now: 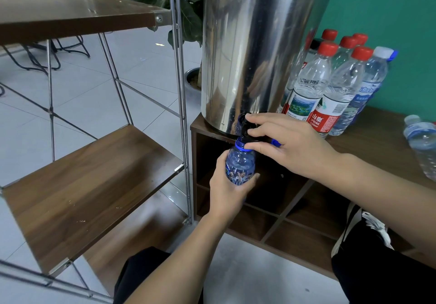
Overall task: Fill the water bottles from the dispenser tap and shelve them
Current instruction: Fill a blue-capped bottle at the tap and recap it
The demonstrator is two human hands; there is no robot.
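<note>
A tall steel water dispenser (257,44) stands on a low wooden cabinet (382,134). Its black tap (245,127) sticks out at the bottom front. My left hand (226,190) grips a small blue-tinted bottle (240,164) upright, with its open mouth right under the tap. My right hand (287,145) holds the tap lever between thumb and forefinger. A blue cap (275,142) shows between the fingers of that hand.
Several capped bottles (330,86) with red and white caps stand to the right of the dispenser, and another bottle (422,143) lies at the far right. A metal-framed rack with wooden shelves (89,193) stands to the left. A potted plant (186,20) is behind.
</note>
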